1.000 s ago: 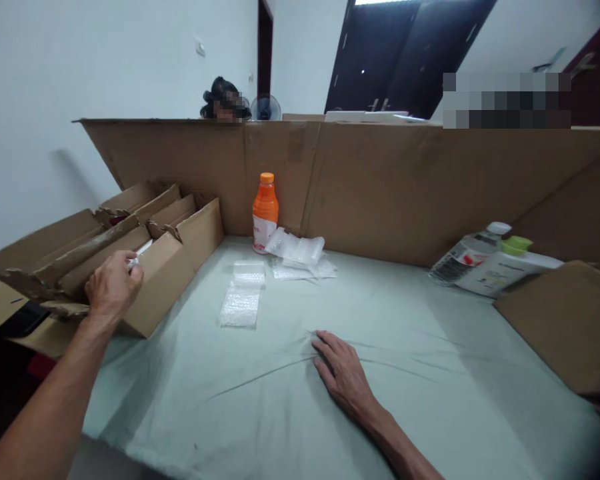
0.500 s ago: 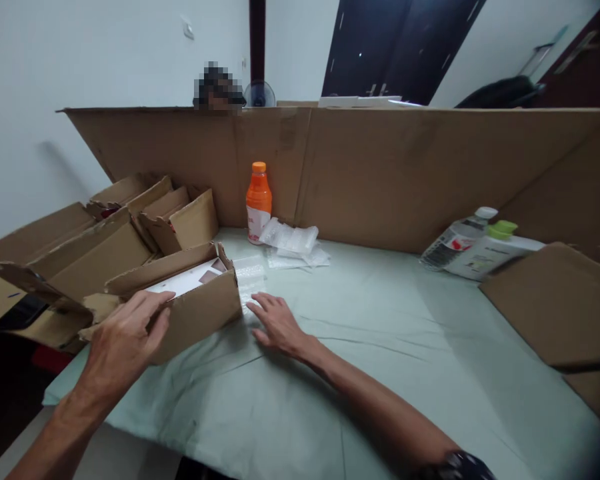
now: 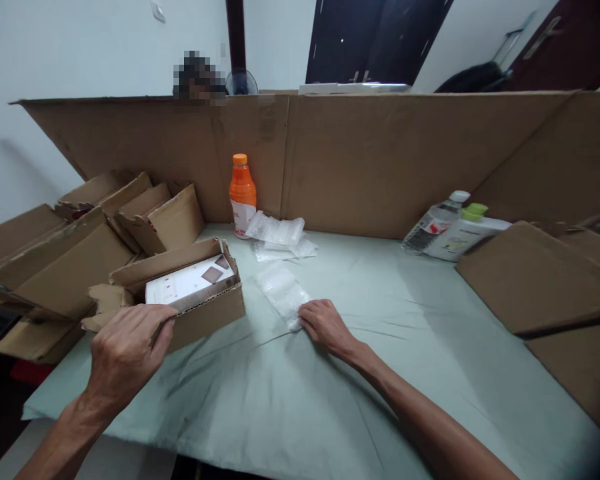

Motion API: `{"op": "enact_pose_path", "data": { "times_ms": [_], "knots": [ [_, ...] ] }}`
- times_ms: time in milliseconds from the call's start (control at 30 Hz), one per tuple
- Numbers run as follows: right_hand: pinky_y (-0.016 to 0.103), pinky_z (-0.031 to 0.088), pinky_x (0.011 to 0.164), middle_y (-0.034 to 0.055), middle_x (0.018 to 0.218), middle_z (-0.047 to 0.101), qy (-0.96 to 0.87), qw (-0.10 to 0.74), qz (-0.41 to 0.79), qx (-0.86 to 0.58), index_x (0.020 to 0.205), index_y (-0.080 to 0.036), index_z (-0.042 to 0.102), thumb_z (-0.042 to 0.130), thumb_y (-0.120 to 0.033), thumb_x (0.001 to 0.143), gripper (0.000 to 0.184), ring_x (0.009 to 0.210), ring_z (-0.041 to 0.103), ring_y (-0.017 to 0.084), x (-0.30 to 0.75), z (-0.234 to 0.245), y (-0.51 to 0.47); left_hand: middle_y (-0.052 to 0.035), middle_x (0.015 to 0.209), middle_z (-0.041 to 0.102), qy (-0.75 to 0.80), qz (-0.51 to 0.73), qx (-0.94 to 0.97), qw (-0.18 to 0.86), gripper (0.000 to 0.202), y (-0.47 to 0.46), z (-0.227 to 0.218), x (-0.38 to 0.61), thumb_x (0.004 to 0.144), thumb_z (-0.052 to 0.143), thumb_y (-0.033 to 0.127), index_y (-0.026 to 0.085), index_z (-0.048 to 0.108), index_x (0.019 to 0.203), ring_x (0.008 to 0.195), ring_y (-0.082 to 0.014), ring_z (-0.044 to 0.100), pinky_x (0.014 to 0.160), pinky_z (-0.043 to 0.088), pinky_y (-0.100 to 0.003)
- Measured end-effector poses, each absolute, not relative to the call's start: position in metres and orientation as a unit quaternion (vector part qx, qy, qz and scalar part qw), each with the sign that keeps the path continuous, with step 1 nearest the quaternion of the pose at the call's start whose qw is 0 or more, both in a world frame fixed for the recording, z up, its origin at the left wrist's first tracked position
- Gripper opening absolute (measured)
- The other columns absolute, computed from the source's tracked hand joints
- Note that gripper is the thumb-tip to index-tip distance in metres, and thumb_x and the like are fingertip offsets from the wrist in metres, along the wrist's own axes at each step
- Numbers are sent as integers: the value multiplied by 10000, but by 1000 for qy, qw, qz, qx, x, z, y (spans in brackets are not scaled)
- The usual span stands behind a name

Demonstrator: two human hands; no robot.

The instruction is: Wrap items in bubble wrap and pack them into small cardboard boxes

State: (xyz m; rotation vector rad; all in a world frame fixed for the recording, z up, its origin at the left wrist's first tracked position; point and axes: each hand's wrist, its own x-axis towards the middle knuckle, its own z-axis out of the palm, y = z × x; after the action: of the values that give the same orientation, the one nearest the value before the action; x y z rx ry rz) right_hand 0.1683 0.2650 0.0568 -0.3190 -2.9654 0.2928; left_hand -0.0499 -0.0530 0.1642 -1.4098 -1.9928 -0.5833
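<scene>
My left hand (image 3: 125,350) grips the near edge of a small open cardboard box (image 3: 200,313) that lies on the pale green cloth (image 3: 305,400); a white flat item (image 3: 187,281) lies inside it. My right hand (image 3: 325,325) is closed on the near end of a bubble-wrap bag (image 3: 280,292) lying to the right of the box. More bubble-wrap bags (image 3: 277,233) are piled further back beside an orange bottle (image 3: 242,195).
A tall cardboard wall (image 3: 380,160) runs along the back. Larger open cardboard boxes (image 3: 70,247) stand at the left. A clear bottle (image 3: 435,220) and a white bottle with a green cap (image 3: 463,233) lie at the right, next to a brown carton (image 3: 535,280). A person is partly visible behind the wall.
The small box has come out of the larger cartons onto the cloth, my left hand holding it. My right hand reached to a bubble-wrap bag and dragged it nearer.
</scene>
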Motion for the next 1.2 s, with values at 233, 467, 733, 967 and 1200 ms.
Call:
{"op": "enact_pose_path", "data": {
  "times_ms": [233, 467, 733, 967, 1200],
  "knots": [
    [346, 416, 865, 92, 989, 780, -958, 108, 104, -243, 905, -199, 735, 499, -208, 964, 244, 937, 692, 245, 262, 67, 291, -42, 878, 760, -677, -224, -628, 311, 141, 0, 166, -27, 912, 560, 119, 207, 659, 961, 825, -220, 710, 812, 509, -357],
    [381, 447, 952, 71, 1049, 776, -924, 109, 236, -281, 990, -212, 732, 535, -245, 952, 203, 994, 691, 239, 273, 68, 266, -93, 883, 736, -685, -209, -607, 346, 124, 32, 159, -21, 882, 621, 105, 170, 664, 979, 791, -272, 686, 709, 472, -385],
    [268, 416, 695, 35, 854, 738, -901, 32, 382, -205, 926, -198, 744, 572, -272, 943, 188, 733, 604, 162, 277, 93, 251, -146, 1212, 651, -617, -331, -678, 226, 497, 25, 119, 67, 806, 683, 34, 192, 589, 1268, 1217, -304, 613, 1034, 490, -465],
    [226, 373, 631, -15, 730, 633, -856, -17, 506, -106, 905, -161, 725, 565, -331, 967, 241, 665, 511, 116, 274, 98, 233, -136, 1249, 678, -643, -340, -686, -22, 462, 55, 56, 121, 881, 547, 108, 165, 521, 1338, 1167, -271, 635, 966, 531, -422],
    [378, 445, 939, 128, 1227, 713, -932, 53, 316, -167, 1175, -156, 704, 714, -281, 892, 309, 1128, 620, 271, 268, 82, 239, -37, 972, 739, -625, -380, -674, -106, 326, 50, 43, 122, 794, 461, -14, 216, 613, 967, 991, -215, 687, 879, 515, -384]
  ]
}}
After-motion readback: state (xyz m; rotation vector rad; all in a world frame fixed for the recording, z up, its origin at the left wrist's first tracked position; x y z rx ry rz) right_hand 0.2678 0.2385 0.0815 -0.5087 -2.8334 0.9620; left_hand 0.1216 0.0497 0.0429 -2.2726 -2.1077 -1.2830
